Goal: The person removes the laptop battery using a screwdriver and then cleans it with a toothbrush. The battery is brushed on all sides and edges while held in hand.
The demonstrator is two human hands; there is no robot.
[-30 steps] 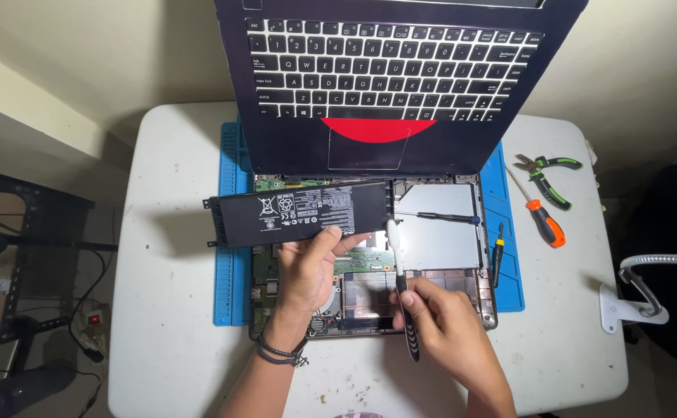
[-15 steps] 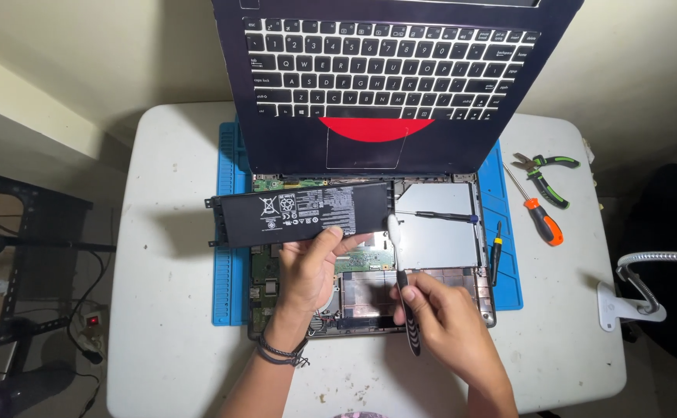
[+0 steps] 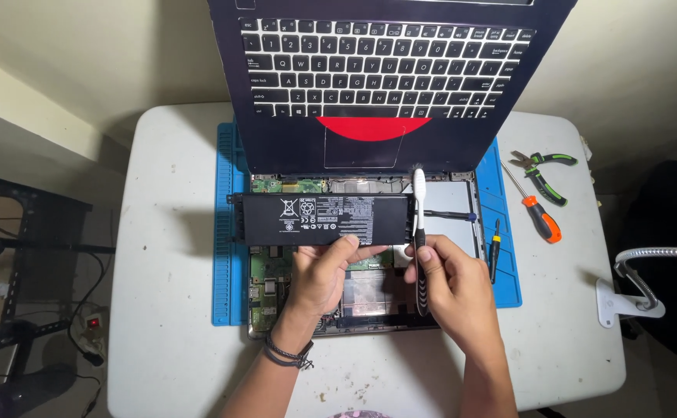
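Your left hand [image 3: 324, 272] holds a flat black battery [image 3: 321, 219] by the middle of its near long edge, thumb on top, other fingers under it, clamped on it. The battery hovers level over the opened laptop base [image 3: 354, 298], w/ its far edge just below the raised keyboard half [image 3: 389, 73]. It lies crosswise, its left end out past the bare circuit board [image 3: 265, 282].

Your right hand [image 3: 450, 280] is closed round the dark handle of a brush [image 3: 419, 232] w/ a white head. The brush points away from you, and its head is touching or just beside the battery's right end; can't tell which.

Handling, as a judgement: the battery looks stiff, thin and moderately heavy for its size, w/ a smooth, fairly slick casing. It's fragile in the sense that it shouldn't be bent, squeezed hard or pierced. A one-handed pinch at mid-edge leaves both ends unsupported, so a grip on both short ends, or flat support underneath, would be steadier. Keep fingers off the connector side.

Around: a blue work mat [image 3: 226, 232] under the laptop on a white desk [image 3: 168, 310]. To the right, well apart, green-handled pliers [image 3: 543, 174] and an orange-handled screwdriver [image 3: 536, 209]; a small dark screwdriver [image 3: 495, 248] lies on the mat.
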